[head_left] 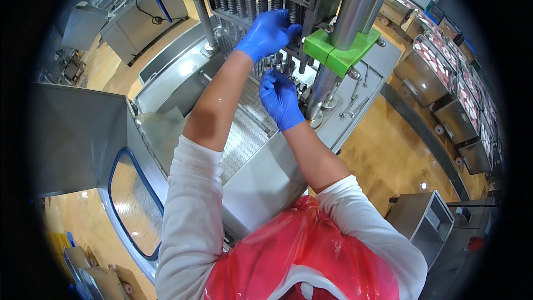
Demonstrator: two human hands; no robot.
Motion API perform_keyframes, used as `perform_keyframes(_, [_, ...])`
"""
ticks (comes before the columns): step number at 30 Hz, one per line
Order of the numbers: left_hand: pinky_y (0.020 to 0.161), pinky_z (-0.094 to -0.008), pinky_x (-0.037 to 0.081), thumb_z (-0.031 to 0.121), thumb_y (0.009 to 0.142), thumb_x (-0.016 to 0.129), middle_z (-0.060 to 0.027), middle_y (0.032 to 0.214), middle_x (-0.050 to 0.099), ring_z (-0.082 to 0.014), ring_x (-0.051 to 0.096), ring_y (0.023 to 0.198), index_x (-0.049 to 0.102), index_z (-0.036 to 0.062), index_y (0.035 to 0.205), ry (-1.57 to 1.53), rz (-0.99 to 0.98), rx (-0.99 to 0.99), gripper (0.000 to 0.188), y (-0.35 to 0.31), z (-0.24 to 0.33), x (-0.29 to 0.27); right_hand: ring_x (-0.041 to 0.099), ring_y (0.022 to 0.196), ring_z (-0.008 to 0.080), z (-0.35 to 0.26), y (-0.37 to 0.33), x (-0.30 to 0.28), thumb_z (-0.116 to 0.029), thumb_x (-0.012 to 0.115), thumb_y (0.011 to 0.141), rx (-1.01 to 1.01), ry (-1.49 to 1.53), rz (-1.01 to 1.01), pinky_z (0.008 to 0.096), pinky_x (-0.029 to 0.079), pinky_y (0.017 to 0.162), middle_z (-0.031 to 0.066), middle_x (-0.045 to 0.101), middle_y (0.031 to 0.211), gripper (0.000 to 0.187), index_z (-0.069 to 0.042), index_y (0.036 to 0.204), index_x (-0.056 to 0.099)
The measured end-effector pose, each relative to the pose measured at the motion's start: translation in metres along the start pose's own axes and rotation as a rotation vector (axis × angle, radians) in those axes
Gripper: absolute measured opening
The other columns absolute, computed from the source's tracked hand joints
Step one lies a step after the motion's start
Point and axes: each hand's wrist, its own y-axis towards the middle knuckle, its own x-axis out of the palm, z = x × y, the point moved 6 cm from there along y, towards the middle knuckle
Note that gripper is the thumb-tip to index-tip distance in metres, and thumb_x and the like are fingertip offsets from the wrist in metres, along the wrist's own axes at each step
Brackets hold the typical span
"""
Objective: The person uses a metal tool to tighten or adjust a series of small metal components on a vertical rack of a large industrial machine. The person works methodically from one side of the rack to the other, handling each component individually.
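Observation:
My left hand [267, 34], in a blue glove, reaches up to the lower end of a row of metal springs [240, 6] in a steel machine. Its fingers are bent inward, and what lies between them is hidden. Just below, my right hand [281, 100], gloved in blue too, is closed with the fingertips pinched together beside a row of upright thin metal pins [261, 68]. Whatever it grips is too small to make out. Under both forearms runs the machine's perforated white bed [244, 141].
Right of my hands stands a thick steel column [352, 8] with a green clamp block [340, 53]. Thin metal pieces [354, 100] lie on the side deck. Steel carts [427, 75] filled with pink and white pieces line the right. A blue-edged panel [133, 205] stands left.

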Motion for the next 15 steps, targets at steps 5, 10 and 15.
perform_keyframes(5, [0.080, -0.0451, 0.054, 0.033, 0.090, 0.072, -0.0241, 0.094, 0.070, -0.0432, 0.067, 0.090, 0.069, -0.0012, 0.102, 0.043, -0.021, 0.015, 0.036, 0.007, -0.003, -0.002, 0.046, 0.065, 0.0148, -0.008, -0.021, -0.053, -0.002, 0.056, 0.097, -0.211, -0.468, 0.170, 0.0272, 0.038, 0.054, 0.0041, 0.047, 0.077, 0.007, -0.005, 0.095, 0.050])
perform_keyframes(10, [0.082, -0.0456, 0.054, 0.035, 0.090, 0.071, -0.0242, 0.096, 0.071, -0.0432, 0.067, 0.093, 0.069, -0.0025, 0.103, 0.070, -0.046, -0.039, 0.039, -0.002, -0.010, -0.004, 0.043, 0.065, 0.0146, -0.006, -0.010, -0.012, -0.003, 0.056, 0.097, -0.197, -0.401, 0.130, 0.0282, 0.036, 0.054, 0.0034, 0.046, 0.079, 0.009, -0.005, 0.092, 0.049])
perform_keyframes(15, [0.083, -0.0467, 0.053, 0.034, 0.090, 0.070, -0.0243, 0.096, 0.070, -0.0438, 0.066, 0.094, 0.069, -0.0030, 0.103, 0.122, -0.015, 0.041, 0.040, 0.003, 0.012, -0.008, 0.045, 0.069, 0.0141, -0.009, -0.017, -0.042, -0.003, 0.054, 0.100, -0.073, -0.303, 0.161, 0.0285, 0.037, 0.057, 0.0036, 0.045, 0.079, 0.008, -0.003, 0.093, 0.051])
